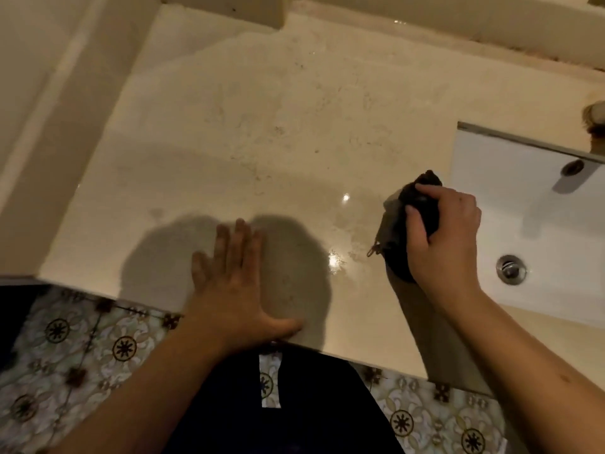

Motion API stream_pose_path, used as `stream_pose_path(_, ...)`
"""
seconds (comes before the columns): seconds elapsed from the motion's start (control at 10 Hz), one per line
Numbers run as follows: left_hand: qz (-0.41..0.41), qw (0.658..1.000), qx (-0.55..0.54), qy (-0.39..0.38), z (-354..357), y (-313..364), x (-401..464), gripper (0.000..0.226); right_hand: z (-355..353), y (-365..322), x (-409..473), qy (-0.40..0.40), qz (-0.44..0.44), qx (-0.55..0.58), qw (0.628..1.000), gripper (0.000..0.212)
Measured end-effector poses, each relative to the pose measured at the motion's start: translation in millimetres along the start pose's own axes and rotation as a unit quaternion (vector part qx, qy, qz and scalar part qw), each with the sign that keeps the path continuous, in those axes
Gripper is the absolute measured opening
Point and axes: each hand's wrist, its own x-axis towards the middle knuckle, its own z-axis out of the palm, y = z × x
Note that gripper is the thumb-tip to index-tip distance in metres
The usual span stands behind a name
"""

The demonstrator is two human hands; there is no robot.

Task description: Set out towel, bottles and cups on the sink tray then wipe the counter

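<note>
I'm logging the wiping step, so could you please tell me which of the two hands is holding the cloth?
The right hand, beside the sink, has its grip closed around the dark cloth. The left hand lies flat and empty on the counter.

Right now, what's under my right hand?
A dark cloth, bunched up and pressed on the counter beside the sink. Your right hand grips it from above. The patch of counter beneath the cloth is covered, so whether it is clean cannot be seen.

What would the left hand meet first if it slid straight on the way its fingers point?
Only bare counter lies ahead of the left hand, flat on the surface. The first obstacle would probably be the raised back ledge at the wall.
</note>
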Motion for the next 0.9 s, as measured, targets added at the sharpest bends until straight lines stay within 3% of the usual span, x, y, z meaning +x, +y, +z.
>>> stream_pose_path(0.2, -0.032, 0.999, -0.036, 0.008, 17.1, 7.9, 1.9, 0.156, 64.9, -94.9, -41.2, -0.12, -0.157, 0.065, 0.978, 0.032)
stream_pose_path(0.3, -0.021, 0.998, -0.047, 0.029, 20.7, 4.8, 2.6, 0.152, 80.2, -96.4, -66.9, -0.176, -0.136, 0.044, 0.974, 0.029)
stream_pose_path(0.5, -0.01, 1.0, -0.019, 0.021, 21.0, 1.8, 4.0, 0.168, 61.9, -71.1, -83.4, -0.133, -0.11, -0.145, 0.974, 0.037)
stream_pose_path(0.6, -0.022, 1.0, -0.005, 0.003, 18.6, 1.5, 6.3, 0.163, 37.7, -57.9, -80.4, -0.121, -0.05, -0.178, 0.975, 0.037)
stream_pose_path(0.8, -0.001, 0.999, -0.03, -0.027, -5.7, -6.8, -1.5, 0.14, -39.3, -37.4, -85.7, -0.17, 0.032, -0.05, 0.984, 0.058)
stream_pose_path(0.9, 0.023, 0.997, -0.072, 0.01, -27.5, -2.4, -11.3, 0.103, -93.0, -35.5, -93.1, -0.14, 0.048, -0.011, 0.989, 0.044)
